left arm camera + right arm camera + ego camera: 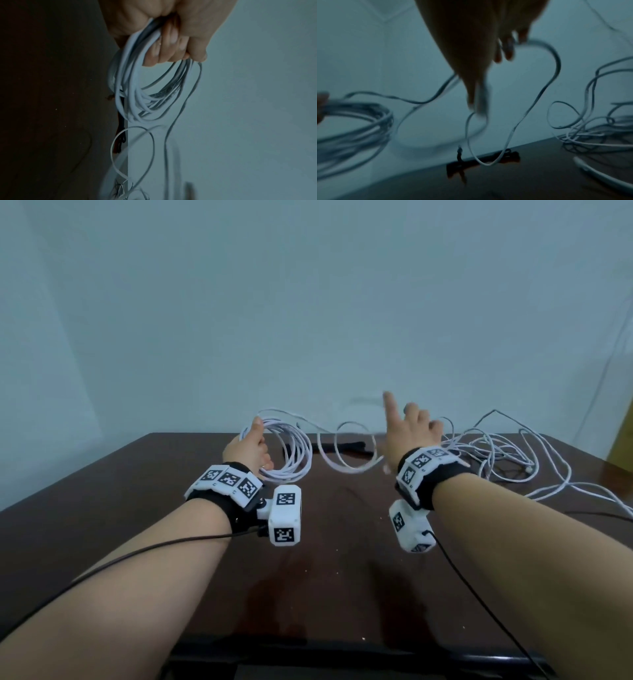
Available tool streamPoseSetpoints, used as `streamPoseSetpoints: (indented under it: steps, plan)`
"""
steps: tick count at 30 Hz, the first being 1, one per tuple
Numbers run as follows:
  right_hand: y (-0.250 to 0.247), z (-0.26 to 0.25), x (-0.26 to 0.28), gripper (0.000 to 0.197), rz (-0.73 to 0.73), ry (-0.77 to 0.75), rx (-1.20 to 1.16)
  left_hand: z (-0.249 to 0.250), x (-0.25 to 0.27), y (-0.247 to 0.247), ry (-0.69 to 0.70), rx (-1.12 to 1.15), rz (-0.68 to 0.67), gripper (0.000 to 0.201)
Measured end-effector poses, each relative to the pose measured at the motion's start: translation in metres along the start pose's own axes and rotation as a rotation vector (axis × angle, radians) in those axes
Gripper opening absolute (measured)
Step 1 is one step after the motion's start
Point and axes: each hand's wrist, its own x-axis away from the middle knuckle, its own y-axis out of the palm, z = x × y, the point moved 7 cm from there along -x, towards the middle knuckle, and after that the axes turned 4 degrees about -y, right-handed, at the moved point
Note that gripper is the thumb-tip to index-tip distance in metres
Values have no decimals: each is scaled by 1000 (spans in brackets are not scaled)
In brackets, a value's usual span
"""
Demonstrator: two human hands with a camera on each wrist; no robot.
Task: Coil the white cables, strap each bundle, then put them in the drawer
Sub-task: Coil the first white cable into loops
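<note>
Pale blue-grey wall [308, 302] rises behind the dark brown glossy wooden counter [325, 577] where you are working. Your left hand [247, 451] is raised above the counter's far left part, and its fingers [171, 44] are curled tightly round the coiled bundle of white round cable [291, 453], gripping the loops at their top so that the coil hangs below your fist. From that coil a loose run of the same white cable [346, 446] swings in open loops across to your right hand [407, 429]. The right hand is lifted above the middle of the counter with the index finger pointing up and away; the other fingers [506, 44] are bent, and the cable passes between them in the right wrist view, though that picture is blurred and you cannot make out how firmly it is pinched.

To your right, a loose tangle of white cable [507, 453] lies spread over the far right part of the counter, with strands trailing toward the right edge. Between your two hands, near the far edge of the counter, lies a flat black strap [346, 447], with a cable loop hanging in front of it. Black wristbands with white marker blocks [227, 479] sit on both your wrists.
</note>
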Motion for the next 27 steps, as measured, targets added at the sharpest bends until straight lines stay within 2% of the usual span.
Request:
streamPoseSetpoints:
  steps: [2,4,7,9,11,12,15,18,23,26,27]
  plan:
    - [36,3,12,111,-284,-48,130,-6,-6,-3,-41,28,-5,38]
    - [52,5,21,111,-402,-91,110,-10,-10,-6,-58,45,0,39]
    - [59,-9,29,96,-445,-242,33,-12,-14,-13,-66,69,17,41]
    - [61,-16,35,75,-524,-303,-101,-9,-17,-19,-74,100,27,42]
    - [63,-12,35,48,-581,-258,-192,-4,-19,-24,-75,112,37,42]
    - [64,-8,35,44,-593,-206,-231,-2,-20,-27,-69,109,41,41]
    - [69,1,32,60,-593,-82,-239,0,-21,-33,-57,81,58,40]
    - [75,1,38,77,-664,-7,-317,-4,-19,-34,-71,50,86,41]
    - [81,-10,53,67,-844,-66,-576,-13,-18,-35,-116,49,109,42]
    - [71,-14,54,47,-831,-94,-619,-17,-17,-34,-126,36,92,42]
    - [67,-16,52,46,-799,-114,-596,-18,-17,-32,-125,29,83,42]
